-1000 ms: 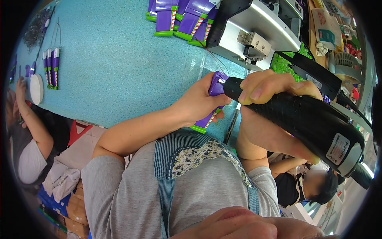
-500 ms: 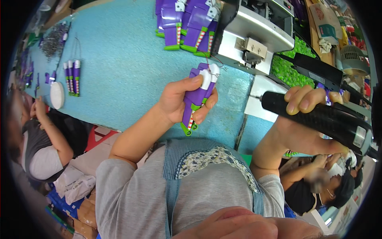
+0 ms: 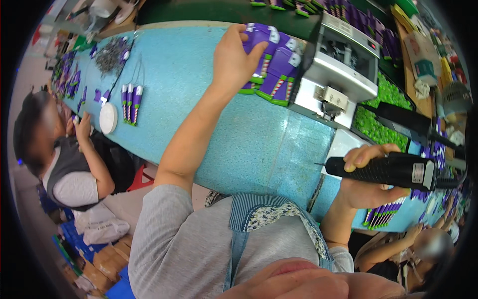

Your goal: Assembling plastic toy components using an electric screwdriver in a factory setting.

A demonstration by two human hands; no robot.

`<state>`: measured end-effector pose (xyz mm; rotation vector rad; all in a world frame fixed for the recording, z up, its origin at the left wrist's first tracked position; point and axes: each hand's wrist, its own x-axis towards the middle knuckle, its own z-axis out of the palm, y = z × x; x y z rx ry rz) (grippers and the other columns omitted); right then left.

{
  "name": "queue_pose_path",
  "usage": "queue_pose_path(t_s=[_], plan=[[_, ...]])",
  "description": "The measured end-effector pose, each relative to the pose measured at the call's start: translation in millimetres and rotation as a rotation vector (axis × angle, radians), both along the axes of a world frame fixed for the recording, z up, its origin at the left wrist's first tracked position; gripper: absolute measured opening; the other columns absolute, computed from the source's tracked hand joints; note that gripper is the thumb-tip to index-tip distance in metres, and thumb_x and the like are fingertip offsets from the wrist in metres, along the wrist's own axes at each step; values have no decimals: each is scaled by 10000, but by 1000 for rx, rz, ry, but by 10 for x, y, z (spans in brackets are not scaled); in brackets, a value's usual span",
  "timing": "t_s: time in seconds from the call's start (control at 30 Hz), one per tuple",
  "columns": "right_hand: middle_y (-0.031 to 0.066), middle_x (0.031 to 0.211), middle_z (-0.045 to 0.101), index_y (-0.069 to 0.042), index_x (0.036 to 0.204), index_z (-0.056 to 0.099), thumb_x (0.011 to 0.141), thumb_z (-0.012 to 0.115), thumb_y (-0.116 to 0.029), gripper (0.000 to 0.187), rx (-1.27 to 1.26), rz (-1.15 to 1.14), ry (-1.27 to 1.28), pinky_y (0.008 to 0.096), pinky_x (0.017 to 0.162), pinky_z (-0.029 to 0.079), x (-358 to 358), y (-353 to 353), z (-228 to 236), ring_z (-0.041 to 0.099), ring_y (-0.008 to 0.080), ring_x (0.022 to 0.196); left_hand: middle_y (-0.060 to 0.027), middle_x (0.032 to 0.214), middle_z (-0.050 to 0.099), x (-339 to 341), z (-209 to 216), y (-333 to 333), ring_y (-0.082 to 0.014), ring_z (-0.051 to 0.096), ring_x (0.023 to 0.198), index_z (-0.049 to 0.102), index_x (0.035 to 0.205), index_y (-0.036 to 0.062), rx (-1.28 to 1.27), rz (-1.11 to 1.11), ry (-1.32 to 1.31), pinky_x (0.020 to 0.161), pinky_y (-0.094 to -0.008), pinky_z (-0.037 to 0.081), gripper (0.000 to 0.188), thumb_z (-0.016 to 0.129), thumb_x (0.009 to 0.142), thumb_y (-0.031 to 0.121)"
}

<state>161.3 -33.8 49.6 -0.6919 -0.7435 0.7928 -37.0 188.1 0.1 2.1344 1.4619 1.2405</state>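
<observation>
My left hand (image 3: 233, 60) reaches to the far middle of the blue table. Its thumb and fingers are closed on a flat purple plastic piece (image 3: 261, 36) with a white patch and green end, at the top of a pile of similar purple pieces (image 3: 279, 70). The fingertips are partly hidden there. In my right hand (image 3: 361, 190) is a black electric screwdriver (image 3: 408, 172), lying nearly level. Its thin bit points left over the table, touching nothing. The cable leaves its back end at the right.
A silver screw feeder (image 3: 331, 82) stands right of the pile, beside a bin of green parts (image 3: 386, 107). Several slim purple pieces (image 3: 130, 102) and a white round lid (image 3: 108, 118) lie left. Co-workers sit at left and lower right.
My left hand has moved from in front of me to the far pile, carrying the purple piece. The right hand with the screwdriver has dropped slightly lower. The view has shifted.
</observation>
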Motion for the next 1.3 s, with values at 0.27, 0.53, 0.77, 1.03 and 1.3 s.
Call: queue_pose_path(t_s=[0.27,0.53,0.77,1.03,1.3], plan=[[140,704,542,8,1208,439,858,328,-733,827,-36,-23,-57,322,519,433,88,-35,-58,499,206,533,-131,889,626,-1459,-41,-258,-204,631,689,617,1051,15,34,354,203,591,-316,510,298,697,814,177],[133,697,538,3,1218,434,856,298,-744,841,-63,44,-72,304,504,436,-103,69,-58,507,197,528,-182,863,602,-2567,-205,-376,-352,597,810,675,899,40,-134,835,667,691,-454,476,230,707,766,225],[132,718,540,-15,1233,436,845,302,-760,851,-69,87,-55,320,540,445,-167,59,-45,520,201,543,-172,963,598,-2287,52,-462,-274,592,733,568,928,-20,-571,416,277,643,-365,482,444,784,712,303],[129,716,531,-6,1233,420,828,283,-783,887,-88,76,-34,317,537,436,-102,3,-79,503,195,531,-155,1033,604,-2061,71,-729,-204,624,823,477,1251,-12,-632,145,221,738,-306,501,754,821,635,253],[124,724,553,-28,1255,400,799,415,-772,873,-184,160,41,292,553,419,-260,-19,-127,526,194,574,-100,969,639,-1092,72,-1079,-135,612,699,508,1169,20,-1122,-424,-724,630,-279,519,561,803,695,74]])
